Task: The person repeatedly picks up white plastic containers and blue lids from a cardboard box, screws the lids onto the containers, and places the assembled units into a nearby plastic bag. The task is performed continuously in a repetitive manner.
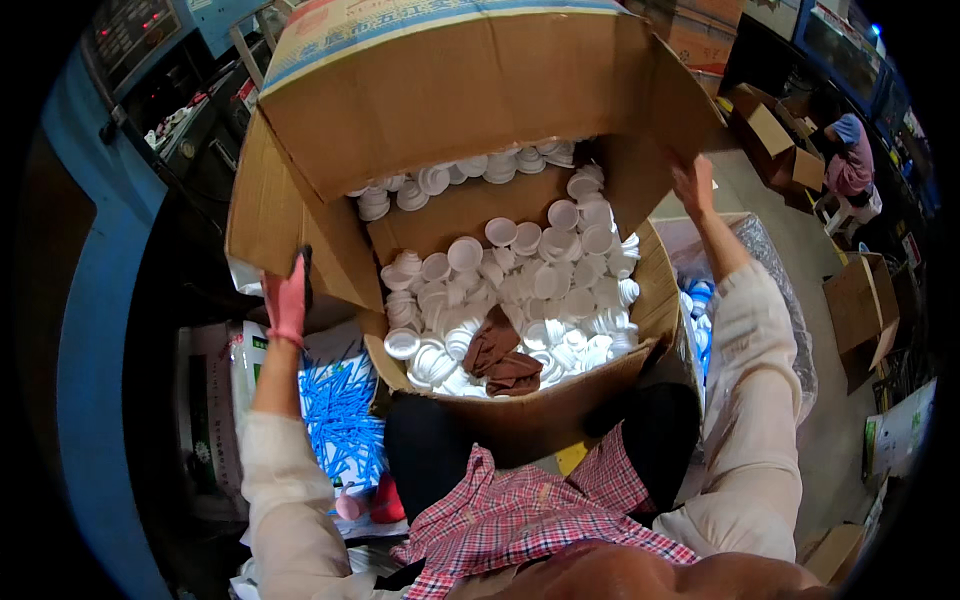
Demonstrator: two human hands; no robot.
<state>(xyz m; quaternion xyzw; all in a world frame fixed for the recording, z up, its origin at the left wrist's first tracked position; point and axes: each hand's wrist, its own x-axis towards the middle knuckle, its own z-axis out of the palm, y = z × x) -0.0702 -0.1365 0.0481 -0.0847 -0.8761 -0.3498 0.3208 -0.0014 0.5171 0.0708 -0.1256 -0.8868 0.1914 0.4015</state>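
Observation:
My left hand (286,300), in a pink glove with dark fingertips, grips the lower corner of the left cardboard flap (290,225). My right hand (696,188), slightly blurred, grips the lower edge of the right flap (672,100). Both flaps belong to a big cardboard box (460,105) tipped on its side, its mouth toward me. White plastic cup-shaped parts (560,250) lie inside it and heap up in a second, open carton (520,412) between my knees. On the near part of the heap rests a crumpled brown cloth (500,358).
Thin blue plastic sticks (345,420) lie in a pile at my left, near a red object (388,500). A plastic-lined container (790,330) with blue and white pieces stands at my right. Blue machinery (90,230) borders the left. Farther right are cartons (862,310) and a seated person (853,165).

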